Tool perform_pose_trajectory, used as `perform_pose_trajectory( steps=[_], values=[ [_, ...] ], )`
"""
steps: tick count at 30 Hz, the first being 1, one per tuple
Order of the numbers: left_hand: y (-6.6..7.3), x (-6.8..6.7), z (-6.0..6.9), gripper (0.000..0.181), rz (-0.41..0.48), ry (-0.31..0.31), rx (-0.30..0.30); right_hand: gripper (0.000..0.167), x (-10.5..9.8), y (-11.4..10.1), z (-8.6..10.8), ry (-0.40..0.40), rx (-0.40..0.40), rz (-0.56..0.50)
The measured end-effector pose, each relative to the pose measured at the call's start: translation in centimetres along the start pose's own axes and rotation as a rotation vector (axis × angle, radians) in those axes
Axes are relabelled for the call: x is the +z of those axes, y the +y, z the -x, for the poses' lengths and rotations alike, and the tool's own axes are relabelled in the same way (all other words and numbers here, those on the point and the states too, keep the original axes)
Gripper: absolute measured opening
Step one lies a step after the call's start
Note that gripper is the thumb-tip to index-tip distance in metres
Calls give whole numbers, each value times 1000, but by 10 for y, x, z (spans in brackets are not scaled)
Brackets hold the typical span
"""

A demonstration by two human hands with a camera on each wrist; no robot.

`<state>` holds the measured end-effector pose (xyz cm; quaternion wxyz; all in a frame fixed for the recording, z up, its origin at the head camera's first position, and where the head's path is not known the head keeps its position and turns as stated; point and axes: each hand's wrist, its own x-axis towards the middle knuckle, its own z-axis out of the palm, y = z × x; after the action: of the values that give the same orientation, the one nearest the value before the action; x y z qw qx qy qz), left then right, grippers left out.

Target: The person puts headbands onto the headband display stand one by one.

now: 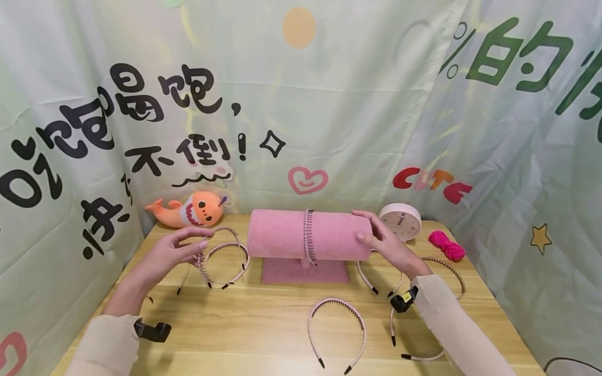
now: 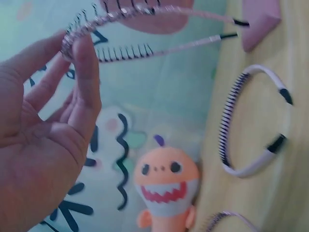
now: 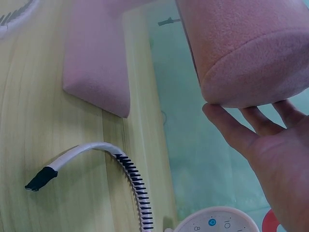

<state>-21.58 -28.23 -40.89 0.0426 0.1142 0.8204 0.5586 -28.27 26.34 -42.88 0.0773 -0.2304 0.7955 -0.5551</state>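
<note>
My left hand (image 1: 181, 250) pinches a glittery pink headband (image 2: 111, 17) with dark teeth between thumb and fingers; its two black-tipped ends point away in the left wrist view. A pink padded headband display stand (image 1: 277, 235) stands at the table's middle, a horizontal roll on a flat base. One toothed headband (image 1: 308, 235) sits around the roll. At the roll's right end, my right hand (image 1: 388, 243) grips the edge, thumb in front and fingers over the top. In the right wrist view its fingertips touch the roll's end; parts of the other fingers are hidden behind it.
Several headbands lie about, including one front centre (image 1: 336, 303) and one left of the stand (image 2: 226, 121). An orange shark plush (image 1: 204, 209) sits back left. A round clock (image 1: 400, 222) and a pink yarn bundle (image 1: 447, 245) stand back right. Printed curtains (image 1: 357, 130) surround the table.
</note>
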Motion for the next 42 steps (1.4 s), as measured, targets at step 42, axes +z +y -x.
perform_pose_trajectory(
  steps=[42],
  values=[
    [67, 59, -64, 52, 71, -40, -30, 58, 1, 3, -2, -2, -10, -14]
  ],
)
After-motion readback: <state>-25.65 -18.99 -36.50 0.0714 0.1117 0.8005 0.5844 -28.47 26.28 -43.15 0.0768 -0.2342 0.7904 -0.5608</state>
